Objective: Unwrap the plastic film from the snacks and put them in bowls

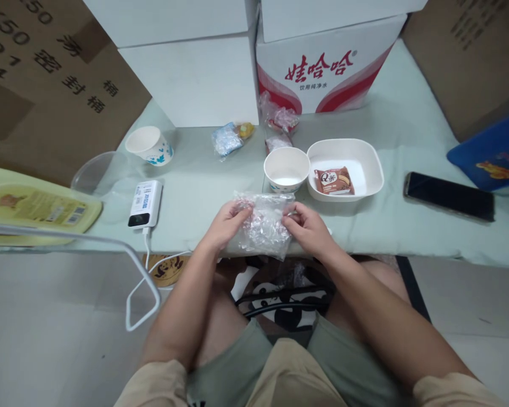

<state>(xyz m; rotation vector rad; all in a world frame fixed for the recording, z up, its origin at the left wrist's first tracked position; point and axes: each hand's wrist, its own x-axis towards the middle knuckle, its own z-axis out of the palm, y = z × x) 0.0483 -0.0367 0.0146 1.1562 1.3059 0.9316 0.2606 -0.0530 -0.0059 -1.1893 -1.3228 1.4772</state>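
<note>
A crinkled clear plastic bag [266, 226] is stretched between my two hands at the table's front edge. My left hand [229, 222] pinches its left side, thumb on top. On the right side, my right hand [307, 226] grips the plastic between thumb and fingers. Just beyond the bag stands a white paper cup [287, 169]. Beside that cup, a white oval-cornered tray [367, 169] holds a brown snack packet [334, 181]. Whether anything is inside the bag I cannot make out.
Further back lie a blue-and-clear packet [228, 139], a yellow packet [246, 130] and red-white wrappers [283, 118]. Left are another paper cup [150, 146], a power bank [146, 203] and a yellow bottle [38, 203]. A phone [449, 196] lies right. Boxes [190, 82] stand behind.
</note>
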